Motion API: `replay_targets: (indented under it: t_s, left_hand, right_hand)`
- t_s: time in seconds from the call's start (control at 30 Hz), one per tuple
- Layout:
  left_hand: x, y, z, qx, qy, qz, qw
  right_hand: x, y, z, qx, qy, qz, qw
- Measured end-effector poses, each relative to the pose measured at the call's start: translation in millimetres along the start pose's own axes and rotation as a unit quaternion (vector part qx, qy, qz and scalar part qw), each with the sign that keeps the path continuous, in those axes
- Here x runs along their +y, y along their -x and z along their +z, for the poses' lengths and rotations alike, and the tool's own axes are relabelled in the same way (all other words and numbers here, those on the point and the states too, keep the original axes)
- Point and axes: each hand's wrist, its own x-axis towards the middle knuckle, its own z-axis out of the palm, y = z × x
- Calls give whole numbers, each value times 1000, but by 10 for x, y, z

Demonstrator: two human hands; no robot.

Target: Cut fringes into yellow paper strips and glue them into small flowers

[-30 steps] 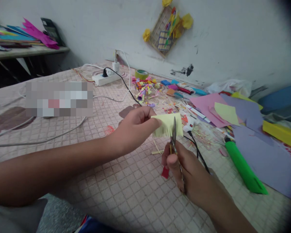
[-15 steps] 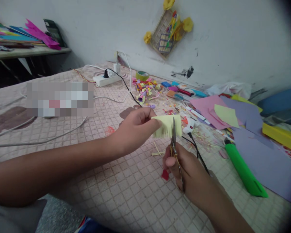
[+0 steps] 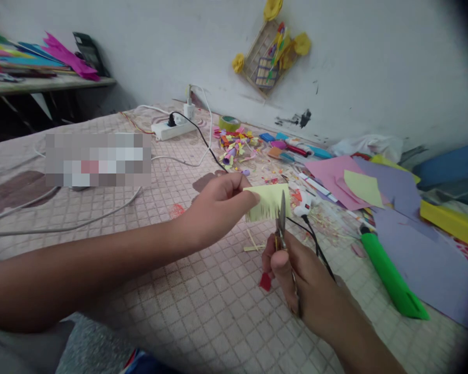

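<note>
From where I stand, one small strip [image 3: 265,196] of pale yellow paper is up over the cloth [image 3: 203,306], its far edge straight, its near edge snipped into a fringe of thin, uneven teeth. The left hand [image 3: 214,210] pinches its left end; the right hand [image 3: 310,283] grips one pair of scissors [image 3: 283,210], blades slightly parted at the fringe. I count one red scrap [image 3: 265,281] just beside the right hand, and, far off, one tape roll [image 3: 229,124] and one power strip [image 3: 167,131].
</note>
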Motion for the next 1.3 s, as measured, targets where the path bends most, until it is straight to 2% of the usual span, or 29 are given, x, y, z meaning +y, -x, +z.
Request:
replay_targets:
  t_s: [0.17, 0.57, 1.03, 1.3]
  left_hand:
    - [-8, -2, -6, 2, 14, 2, 1000]
    - [-5, 3, 0, -3, 3, 6, 1000]
    - [11, 13, 15, -7, 6, -2, 1000]
    - [-8, 5, 10, -7, 3, 0, 1000]
  right_hand:
    - [-5, 22, 9, 14, 17, -18, 1000]
    - [-24, 28, -3, -14, 38, 8, 999]
    - [11, -14, -2, -27, 5, -2, 1000]
    - [28, -21, 1, -11, -7, -8, 1000]
